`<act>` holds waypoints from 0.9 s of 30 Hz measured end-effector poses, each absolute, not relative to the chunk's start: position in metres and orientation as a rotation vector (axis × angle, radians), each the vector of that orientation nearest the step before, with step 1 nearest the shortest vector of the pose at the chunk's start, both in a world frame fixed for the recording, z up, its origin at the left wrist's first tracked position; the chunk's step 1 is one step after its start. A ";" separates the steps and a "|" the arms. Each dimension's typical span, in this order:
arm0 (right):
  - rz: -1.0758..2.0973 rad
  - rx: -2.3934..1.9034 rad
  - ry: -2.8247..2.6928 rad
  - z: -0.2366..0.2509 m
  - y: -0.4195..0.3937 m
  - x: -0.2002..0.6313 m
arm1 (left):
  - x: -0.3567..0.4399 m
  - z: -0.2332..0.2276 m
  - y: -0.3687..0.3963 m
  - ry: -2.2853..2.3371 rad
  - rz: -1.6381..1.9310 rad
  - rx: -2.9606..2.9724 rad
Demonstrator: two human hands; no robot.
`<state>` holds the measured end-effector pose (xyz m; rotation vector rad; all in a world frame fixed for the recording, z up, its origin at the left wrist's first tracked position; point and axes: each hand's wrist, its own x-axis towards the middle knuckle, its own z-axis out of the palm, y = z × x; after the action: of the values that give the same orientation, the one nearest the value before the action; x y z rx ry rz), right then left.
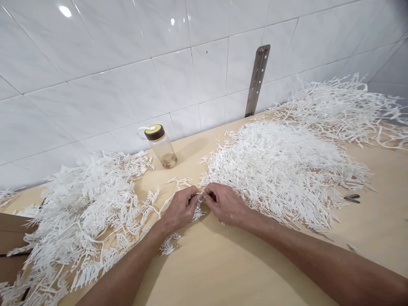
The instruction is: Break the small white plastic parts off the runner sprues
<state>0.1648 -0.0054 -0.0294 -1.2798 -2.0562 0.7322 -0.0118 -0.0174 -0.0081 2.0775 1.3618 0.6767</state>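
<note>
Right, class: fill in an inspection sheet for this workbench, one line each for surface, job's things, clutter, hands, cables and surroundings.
Surface: pale wooden bench top, bare in the front middle.
Job's things: branched white plastic sprig pinched between both hands; heap of long white plastic branches at left; heap of short white plastic pieces at right, a looser heap behind it.
Clutter: clear plastic bottle with brown and yellow cap near the wall; small dark metal tool at right.
Hands: left hand and right hand, fingertips meeting, each grip shut on the sprig.
Cables: nothing seen.
Surroundings: white tiled wall; grey metal bracket strip on it.
</note>
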 end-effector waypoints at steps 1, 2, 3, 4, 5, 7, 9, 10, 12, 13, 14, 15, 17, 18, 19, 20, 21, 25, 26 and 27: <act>0.747 -1.298 -2.034 -0.030 -0.004 0.165 | -0.012 -0.008 -0.017 1.341 0.688 2.065; 0.786 -1.318 -2.006 -0.031 -0.003 0.166 | -0.012 -0.008 -0.017 1.323 0.702 2.049; 0.842 -1.334 -1.974 -0.032 -0.002 0.166 | -0.012 -0.008 -0.017 1.310 0.726 2.025; 0.904 -1.346 -1.941 -0.033 -0.001 0.167 | -0.013 -0.010 -0.017 1.304 0.757 1.992; 0.966 -1.351 -1.910 -0.034 -0.001 0.168 | -0.013 -0.011 -0.016 1.303 0.794 1.946; 1.059 -1.346 -1.855 -0.035 0.000 0.169 | -0.014 -0.015 -0.014 1.311 0.882 1.818; 1.124 -1.337 -1.797 -0.036 -0.001 0.169 | -0.014 -0.019 -0.011 1.307 0.949 1.661; 1.151 -1.328 -1.772 -0.036 -0.001 0.169 | -0.015 -0.021 -0.010 1.300 0.973 1.583; 1.179 -1.303 -1.745 -0.036 -0.002 0.169 | -0.016 -0.022 -0.009 1.285 1.007 1.450; 1.186 -1.292 -1.739 -0.036 -0.002 0.169 | -0.016 -0.022 -0.009 1.276 1.008 1.401; 1.191 -1.284 -1.736 -0.036 -0.002 0.169 | -0.016 -0.022 -0.008 1.268 1.004 1.363; 1.195 -1.278 -1.736 -0.036 -0.002 0.169 | -0.016 -0.021 -0.009 1.262 1.000 1.336; 1.202 -1.269 -1.743 -0.035 -0.002 0.169 | -0.016 -0.019 -0.009 1.256 0.993 1.303; 1.203 -1.268 -1.749 -0.035 -0.002 0.170 | -0.016 -0.018 -0.009 1.254 0.992 1.294; 1.202 -1.271 -1.755 -0.034 -0.002 0.170 | -0.016 -0.017 -0.009 1.254 0.995 1.288; 1.199 -1.274 -1.762 -0.034 -0.002 0.170 | -0.016 -0.016 -0.009 1.256 0.994 1.284; 1.196 -1.279 -1.771 -0.034 -0.002 0.171 | -0.016 -0.016 -0.009 1.257 0.994 1.281; 1.140 -1.277 -1.802 -0.037 -0.001 0.171 | -0.015 -0.016 -0.009 1.251 1.010 1.270; 1.128 -1.272 -1.806 -0.038 -0.001 0.171 | -0.015 -0.016 -0.009 1.251 1.014 1.271; 1.120 -1.267 -1.808 -0.039 -0.001 0.171 | -0.015 -0.017 -0.008 1.252 1.018 1.274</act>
<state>0.1709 -0.0009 -0.0388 -1.2673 -1.8083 1.1203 -0.0152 -0.0084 -0.0168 1.2740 1.2518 1.0180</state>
